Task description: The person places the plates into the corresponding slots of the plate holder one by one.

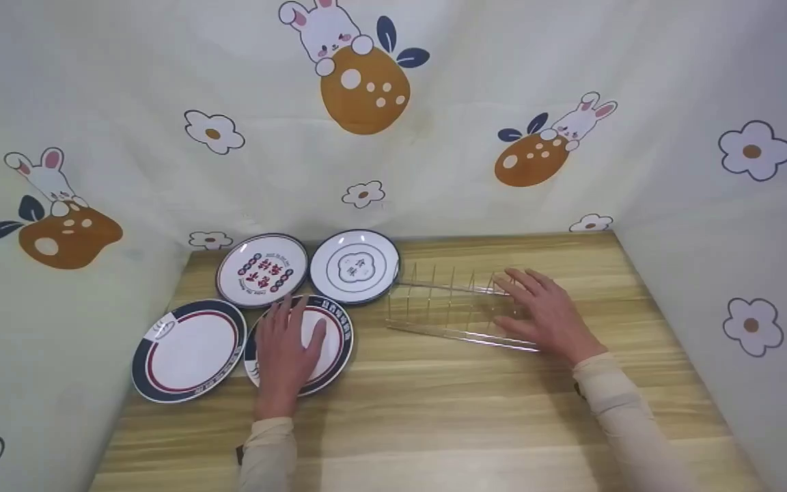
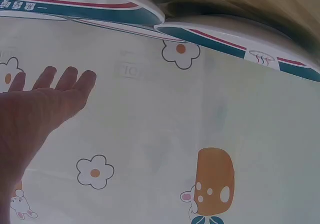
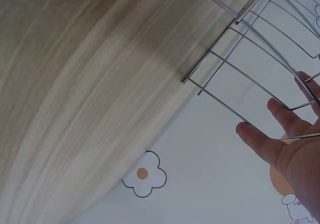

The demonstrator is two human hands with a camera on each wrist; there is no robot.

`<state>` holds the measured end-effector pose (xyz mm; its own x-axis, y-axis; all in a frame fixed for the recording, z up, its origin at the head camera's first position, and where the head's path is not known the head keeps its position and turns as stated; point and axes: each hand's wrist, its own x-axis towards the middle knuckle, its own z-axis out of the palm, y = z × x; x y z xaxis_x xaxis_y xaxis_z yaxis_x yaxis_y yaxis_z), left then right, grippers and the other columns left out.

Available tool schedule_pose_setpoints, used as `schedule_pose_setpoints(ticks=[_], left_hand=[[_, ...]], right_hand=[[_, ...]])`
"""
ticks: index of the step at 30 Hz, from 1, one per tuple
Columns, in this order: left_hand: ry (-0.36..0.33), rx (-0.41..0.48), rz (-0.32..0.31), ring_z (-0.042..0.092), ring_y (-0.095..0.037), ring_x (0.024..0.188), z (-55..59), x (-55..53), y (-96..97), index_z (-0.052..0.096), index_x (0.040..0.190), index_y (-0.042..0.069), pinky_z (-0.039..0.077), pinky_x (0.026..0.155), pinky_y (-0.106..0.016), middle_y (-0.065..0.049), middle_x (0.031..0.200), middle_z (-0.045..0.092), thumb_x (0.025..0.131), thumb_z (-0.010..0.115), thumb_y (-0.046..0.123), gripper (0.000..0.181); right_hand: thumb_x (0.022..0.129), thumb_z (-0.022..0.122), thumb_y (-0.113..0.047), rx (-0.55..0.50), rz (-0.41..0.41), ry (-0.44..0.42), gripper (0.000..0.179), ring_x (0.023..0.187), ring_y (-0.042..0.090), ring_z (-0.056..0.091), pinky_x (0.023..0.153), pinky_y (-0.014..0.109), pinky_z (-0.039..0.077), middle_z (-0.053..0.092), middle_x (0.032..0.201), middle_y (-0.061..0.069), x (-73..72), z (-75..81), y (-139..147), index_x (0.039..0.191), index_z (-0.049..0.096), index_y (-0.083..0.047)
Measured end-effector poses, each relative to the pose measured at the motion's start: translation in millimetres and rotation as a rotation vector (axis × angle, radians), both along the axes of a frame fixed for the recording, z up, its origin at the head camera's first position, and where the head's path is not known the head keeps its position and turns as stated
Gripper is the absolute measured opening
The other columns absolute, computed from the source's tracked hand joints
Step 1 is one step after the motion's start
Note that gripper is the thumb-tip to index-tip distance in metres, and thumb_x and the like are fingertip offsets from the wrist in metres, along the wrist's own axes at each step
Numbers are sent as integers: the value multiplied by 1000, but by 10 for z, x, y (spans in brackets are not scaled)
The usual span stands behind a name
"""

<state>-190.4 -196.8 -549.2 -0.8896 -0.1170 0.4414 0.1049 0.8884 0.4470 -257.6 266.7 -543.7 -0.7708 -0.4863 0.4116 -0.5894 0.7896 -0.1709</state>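
- And there's the rack (image 1: 449, 305), a run of thin metal wires standing on the wood-grained surface (image 1: 434, 417), its length running left to right before the person.
- Right hand (image 1: 554, 318) at the rack's right end! The grip is spread wide, thumb to the near side, fingers to the far side, fingers lying against the wires and not curled round them.
- Over to the left hand (image 1: 287, 352), left of the rack: it hovers above the banded plate (image 1: 333, 342), grip relaxed, fingers nearly straight, nothing held; from the left wrist, fingers and plate rims show apart.
- A matching plate (image 1: 192, 352) lies farthest left of the rack, its rim right up by the banded one.
- Behind those two, also left of the rack, sits the red-lettered plate (image 1: 262, 270).
- Closest of all, the flower plate (image 1: 354, 266), just beside the rack's far left corner!
- Behind the rack hangs pale cloth (image 1: 448, 164), printed with rabbits and flowers.
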Motion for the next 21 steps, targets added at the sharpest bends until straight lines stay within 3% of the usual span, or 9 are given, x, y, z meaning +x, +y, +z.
schedule_pose_setpoints(ticks=[4,7,11,17,21], left_hand=[[88,49,109,45,-41,113,-33,93,-66,60,130,7,37,95,-52,-21,126,53,88,67,32,49],[71,89,204,46,-38,100,-40,180,-130,61,127,7,40,83,-49,-19,113,54,88,66,33,47],[-77,175,304,46,-36,99,-33,295,-247,54,135,10,43,81,-49,-18,110,51,92,59,43,55],[-323,296,381,52,-47,112,-57,435,-427,33,149,10,44,90,-60,-24,133,52,93,45,61,77],[-399,330,397,50,-51,114,-121,492,-489,27,151,10,44,88,-63,-27,137,49,92,43,64,82]], right_hand=[[82,70,-52,4,6,10,70,131,42,40,106,60,34,45,146,6,-4,5,-5,143,50,-24],[82,72,-51,3,4,14,70,133,41,37,106,60,34,46,146,6,0,6,-2,143,50,-25],[81,73,-49,-1,4,19,70,136,39,35,108,59,33,46,145,6,-2,7,2,143,50,-25],[82,72,-50,-5,12,12,70,136,38,34,109,58,32,46,146,6,-8,3,5,143,50,-24],[82,71,-52,-12,22,29,70,136,38,36,108,58,33,47,145,6,-15,-11,1,142,51,-24]])
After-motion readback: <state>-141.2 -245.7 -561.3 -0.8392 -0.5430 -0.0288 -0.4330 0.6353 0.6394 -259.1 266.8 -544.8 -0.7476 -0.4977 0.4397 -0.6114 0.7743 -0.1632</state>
